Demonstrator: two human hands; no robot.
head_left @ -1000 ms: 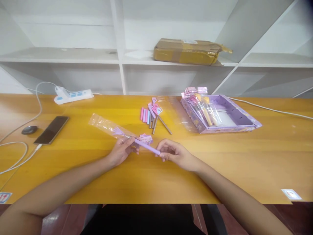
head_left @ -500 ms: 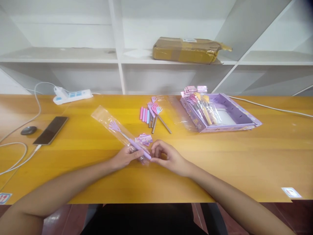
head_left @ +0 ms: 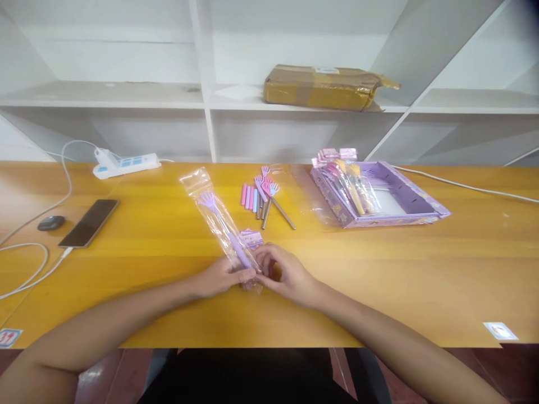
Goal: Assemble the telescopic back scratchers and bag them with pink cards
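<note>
A purple back scratcher (head_left: 236, 246) with a hand-shaped head lies inside a clear plastic bag (head_left: 197, 180), slanting up to the left. My left hand (head_left: 223, 276) is closed around the lower part of the bag, thumb over the handle. At the bag's lower end, the fingers of my right hand (head_left: 286, 275) are pinched on the plastic. Small printed cards (head_left: 253, 239) lie just behind my hands, partly covered by the bag. Farther back are loose back scratcher pieces: coloured handles (head_left: 247, 196), metal rods (head_left: 283, 212) and hand-shaped heads (head_left: 266, 183).
A purple display box (head_left: 421, 193) with bagged back scratchers (head_left: 351, 182) stands at right, empty-looking plastic bags (head_left: 311, 193) beside it. At left are a phone (head_left: 89, 223), a black mouse-like object (head_left: 51, 223), cables and a power strip (head_left: 128, 164). A taped parcel (head_left: 322, 87) sits on the shelf.
The bagged back scratcher has swung to a steeper slant, its head moving right and up. Its handle end now sits inside the bag, and my right fingers have closed on the plastic.
</note>
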